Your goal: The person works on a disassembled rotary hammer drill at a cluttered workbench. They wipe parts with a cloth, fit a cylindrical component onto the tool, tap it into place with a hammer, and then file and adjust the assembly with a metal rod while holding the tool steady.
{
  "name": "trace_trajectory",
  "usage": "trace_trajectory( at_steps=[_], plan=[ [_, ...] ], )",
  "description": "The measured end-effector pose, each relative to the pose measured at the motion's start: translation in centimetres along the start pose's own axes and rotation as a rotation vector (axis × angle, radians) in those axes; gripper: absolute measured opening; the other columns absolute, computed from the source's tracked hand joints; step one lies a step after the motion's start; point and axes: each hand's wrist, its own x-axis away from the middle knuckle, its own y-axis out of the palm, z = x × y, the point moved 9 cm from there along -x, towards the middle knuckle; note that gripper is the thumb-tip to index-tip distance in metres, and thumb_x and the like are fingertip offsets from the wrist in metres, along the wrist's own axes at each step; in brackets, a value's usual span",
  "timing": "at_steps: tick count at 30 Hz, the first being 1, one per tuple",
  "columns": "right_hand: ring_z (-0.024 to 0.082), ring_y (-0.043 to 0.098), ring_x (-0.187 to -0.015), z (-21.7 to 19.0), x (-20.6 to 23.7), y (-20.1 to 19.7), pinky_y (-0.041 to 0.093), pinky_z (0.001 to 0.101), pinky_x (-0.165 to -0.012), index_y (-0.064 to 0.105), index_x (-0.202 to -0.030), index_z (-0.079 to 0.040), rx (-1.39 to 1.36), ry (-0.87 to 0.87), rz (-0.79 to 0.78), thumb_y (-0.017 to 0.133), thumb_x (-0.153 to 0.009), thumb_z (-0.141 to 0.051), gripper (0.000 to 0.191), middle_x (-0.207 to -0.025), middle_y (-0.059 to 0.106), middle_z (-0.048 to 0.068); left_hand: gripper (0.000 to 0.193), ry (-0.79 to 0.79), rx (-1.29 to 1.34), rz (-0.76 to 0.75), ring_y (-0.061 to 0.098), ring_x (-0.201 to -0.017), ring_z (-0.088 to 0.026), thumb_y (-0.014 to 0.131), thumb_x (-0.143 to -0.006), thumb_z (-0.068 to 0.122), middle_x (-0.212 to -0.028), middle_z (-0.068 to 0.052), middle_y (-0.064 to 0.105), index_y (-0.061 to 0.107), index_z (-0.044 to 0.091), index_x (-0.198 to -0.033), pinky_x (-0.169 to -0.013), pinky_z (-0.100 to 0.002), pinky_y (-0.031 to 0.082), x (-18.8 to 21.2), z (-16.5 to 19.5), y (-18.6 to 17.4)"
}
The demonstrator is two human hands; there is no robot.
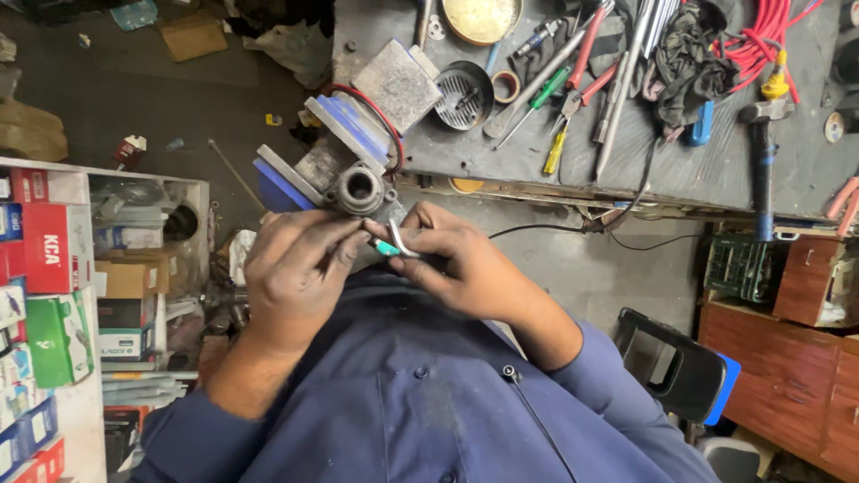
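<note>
Vise jaws in blue hold the grey round metal part (359,189) steady, so my left hand (291,273) braces closed beside it while my right hand (465,268) grips a bent metal key (400,240).

On the workbench (501,170) ahead of you lay a hammer (762,156) with a blue handle, a coil of red cable (761,40), a dark rag (684,63), a yellow-handled screwdriver (557,148), a roll of tape (506,87) and a round metal grille (463,94). A brass-coloured dish (481,18) sat at the far edge. To your left, shelves held red and green boxes (45,295). A black chair (676,371) stood to your right, beside a wooden cabinet (787,376).
</note>
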Motion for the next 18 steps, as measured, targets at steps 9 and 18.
trace_trajectory(
  at_steps=[9,18],
  plan=[
    [0.026,0.065,-0.079,5.4,-1.3,-15.4,0.05,0.0397,-0.067,0.075,-0.094,-0.007,0.792,-0.029,0.519,0.087,-0.089,-0.023,0.02,-0.089,0.064,0.008,0.023,-0.266,0.047,0.097,0.07,-0.08,-0.016,0.09,-0.089,0.009,-0.097,-0.008,0.069,0.071,0.002,-0.1,-0.07,-0.029,0.056,1.3,-0.2,2.2],
    [0.028,0.07,-0.074,11.5,-9.4,-14.5,0.053,0.0411,-0.06,0.076,-0.083,-0.019,1.392,-0.196,0.064,0.076,-0.085,-0.022,0.004,-0.091,0.07,0.003,0.02,-0.236,-0.122,0.145,0.069,-0.08,-0.014,0.085,-0.095,0.004,-0.1,-0.009,0.069,0.073,-0.001,-0.11,-0.073,-0.028,0.055,2.3,2.5,3.6]
  ],
)
